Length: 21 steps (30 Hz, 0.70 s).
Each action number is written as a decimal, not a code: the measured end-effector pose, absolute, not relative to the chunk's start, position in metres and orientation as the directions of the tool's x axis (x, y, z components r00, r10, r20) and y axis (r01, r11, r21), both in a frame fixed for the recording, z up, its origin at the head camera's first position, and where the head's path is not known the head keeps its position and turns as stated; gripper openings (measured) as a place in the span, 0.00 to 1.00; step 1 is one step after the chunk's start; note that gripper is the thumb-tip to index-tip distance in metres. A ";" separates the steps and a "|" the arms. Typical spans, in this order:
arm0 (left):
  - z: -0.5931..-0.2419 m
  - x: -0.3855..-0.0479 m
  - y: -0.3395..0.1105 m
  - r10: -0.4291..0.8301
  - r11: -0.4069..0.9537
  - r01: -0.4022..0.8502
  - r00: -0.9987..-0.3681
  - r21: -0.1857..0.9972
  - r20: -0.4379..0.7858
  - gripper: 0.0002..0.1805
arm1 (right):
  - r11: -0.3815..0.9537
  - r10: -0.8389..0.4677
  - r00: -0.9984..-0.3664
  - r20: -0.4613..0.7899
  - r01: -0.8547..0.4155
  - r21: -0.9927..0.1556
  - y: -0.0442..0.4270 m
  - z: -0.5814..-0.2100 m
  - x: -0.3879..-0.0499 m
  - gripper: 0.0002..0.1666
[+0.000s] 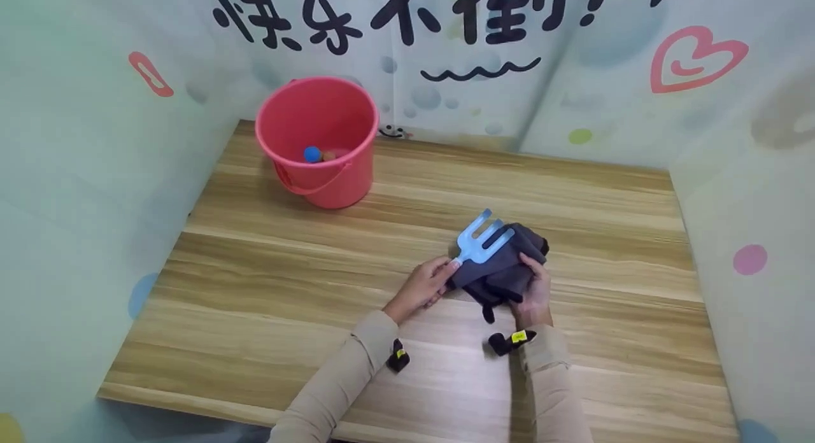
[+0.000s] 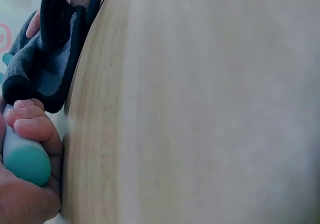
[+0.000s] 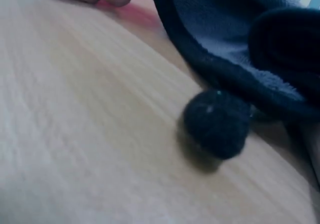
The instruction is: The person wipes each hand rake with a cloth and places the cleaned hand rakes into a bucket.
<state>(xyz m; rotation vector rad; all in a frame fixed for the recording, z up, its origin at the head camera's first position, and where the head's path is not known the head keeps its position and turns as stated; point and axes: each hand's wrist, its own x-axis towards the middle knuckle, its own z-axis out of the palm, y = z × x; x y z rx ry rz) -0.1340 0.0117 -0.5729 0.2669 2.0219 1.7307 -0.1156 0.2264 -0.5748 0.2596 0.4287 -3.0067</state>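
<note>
A blue three-pronged toy garden fork lies over a dark grey cloth, its prongs pointing away from me. My left hand grips the fork's handle; in the left wrist view that handle is pale with a teal end, and the fingers curl round it. On the other side, my right hand holds the bunched cloth, the thumb on top and the other fingers mostly hidden below. Black edging runs round the cloth in the right wrist view. The fork's prongs rest against or just above the cloth; which, I cannot tell.
A pink bucket with a handle stands at the back left of the wooden table. Inside it are a blue ball and a small brown thing. Printed cloth walls enclose the table's back and sides.
</note>
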 end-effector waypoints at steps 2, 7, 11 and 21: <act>-0.573 -0.134 0.012 0.440 0.184 -0.156 -0.870 0.970 -0.223 0.17 | -0.962 -0.051 -0.982 -0.183 0.098 -0.255 0.227 -0.575 -0.114 0.18; -0.574 -0.135 0.012 0.439 0.201 -0.141 -0.871 0.969 -0.218 0.18 | -0.974 -0.013 -0.986 -0.165 0.050 -0.221 0.230 -0.576 -0.112 0.18; -0.575 -0.136 0.011 0.439 0.206 -0.156 -0.867 0.966 -0.234 0.22 | -0.991 0.068 -0.995 -0.080 -0.058 -0.121 0.232 -0.577 -0.109 0.17; -0.579 -0.141 0.002 0.441 0.028 -0.282 -0.858 0.959 -0.265 0.27 | -0.973 -0.077 -0.977 -0.201 0.117 -0.197 0.230 -0.572 -0.112 0.14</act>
